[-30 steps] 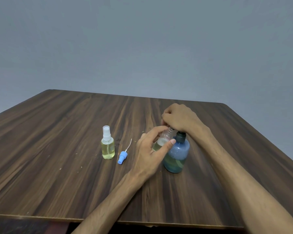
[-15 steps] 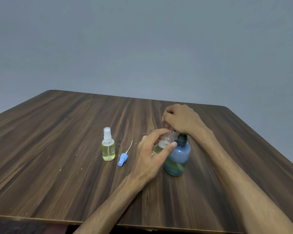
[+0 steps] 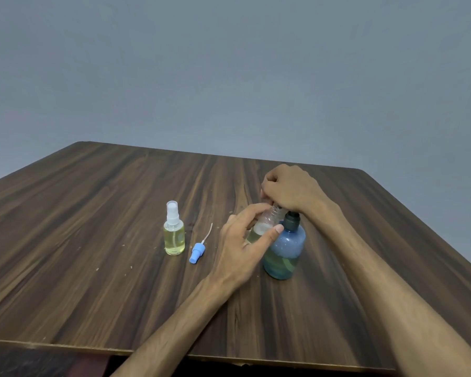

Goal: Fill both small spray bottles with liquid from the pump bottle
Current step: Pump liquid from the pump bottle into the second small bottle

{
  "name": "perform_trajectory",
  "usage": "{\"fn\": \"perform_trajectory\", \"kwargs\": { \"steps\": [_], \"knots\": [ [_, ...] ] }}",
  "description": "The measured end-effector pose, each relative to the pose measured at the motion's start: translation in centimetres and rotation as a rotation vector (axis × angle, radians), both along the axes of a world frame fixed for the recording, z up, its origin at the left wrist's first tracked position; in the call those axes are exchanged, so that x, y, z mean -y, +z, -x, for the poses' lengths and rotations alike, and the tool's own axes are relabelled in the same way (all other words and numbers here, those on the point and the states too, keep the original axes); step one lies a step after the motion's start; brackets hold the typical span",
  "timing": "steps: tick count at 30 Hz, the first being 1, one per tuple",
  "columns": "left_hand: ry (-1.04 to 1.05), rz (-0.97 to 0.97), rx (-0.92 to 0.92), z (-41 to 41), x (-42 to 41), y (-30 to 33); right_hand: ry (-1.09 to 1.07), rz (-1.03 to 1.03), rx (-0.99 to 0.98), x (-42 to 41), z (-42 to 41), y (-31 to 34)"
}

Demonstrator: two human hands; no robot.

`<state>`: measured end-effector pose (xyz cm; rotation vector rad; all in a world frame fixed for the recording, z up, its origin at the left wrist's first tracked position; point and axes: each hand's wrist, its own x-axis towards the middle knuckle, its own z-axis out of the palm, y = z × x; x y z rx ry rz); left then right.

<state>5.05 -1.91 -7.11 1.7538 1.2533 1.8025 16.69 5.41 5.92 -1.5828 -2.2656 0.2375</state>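
One bottle done, I'm gripping the open spray bottle (image 3: 267, 223) in my left hand (image 3: 242, 248) while my right hand (image 3: 291, 190), curled over the pump bottle (image 3: 284, 251) top, is pumping; next, keep spout over neck.

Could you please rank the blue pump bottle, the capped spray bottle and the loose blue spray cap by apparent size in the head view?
1. Blue pump bottle, largest, though a hand partly hides it.
2. Capped spray bottle.
3. Loose blue spray cap, clearly smallest.
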Motion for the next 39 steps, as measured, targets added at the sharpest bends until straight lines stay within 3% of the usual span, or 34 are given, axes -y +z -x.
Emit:
{"fn": "perform_trajectory", "kwargs": {
  "steps": [3, 7, 11, 16, 21, 27, 31, 35, 39],
  "knots": [
    [-0.002, -0.005, 0.001, 0.0, 0.11, 0.15, 0.0, -0.062, -0.034, -0.14, -0.06, 0.11],
    [0.001, 0.007, 0.014, -0.02, 0.06, 0.12, 0.01, 0.045, 0.038, -0.01, 0.25, -0.34],
    [-0.003, -0.001, 0.015, -0.1, 0.08, 0.1, -0.006, -0.08, -0.046, 0.18, -0.12, 0.26],
    [-0.004, 0.005, 0.015, -0.02, -0.14, 0.08, -0.001, 0.074, 0.003, 0.12, 0.05, -0.34],
    [-0.004, 0.006, 0.012, -0.13, 0.03, 0.18, -0.01, -0.034, -0.047, 0.09, -0.27, 0.18],
    [-0.014, 0.001, 0.014, 0.03, -0.19, 0.02, -0.016, 0.059, -0.002, 0.07, 0.25, -0.45],
    [-0.013, -0.001, 0.015, 0.01, -0.13, -0.07, -0.025, -0.077, -0.027, 0.17, -0.23, 0.09],
    [-0.02, -0.005, 0.007, 0.0, -0.21, 0.11, -0.019, 0.035, 0.005, 0.13, 0.24, -0.33],
    [-0.005, -0.001, -0.005, -0.04, -0.04, 0.03, -0.02, -0.02, -0.022, 0.25, -0.04, -0.01]
  ]
}}
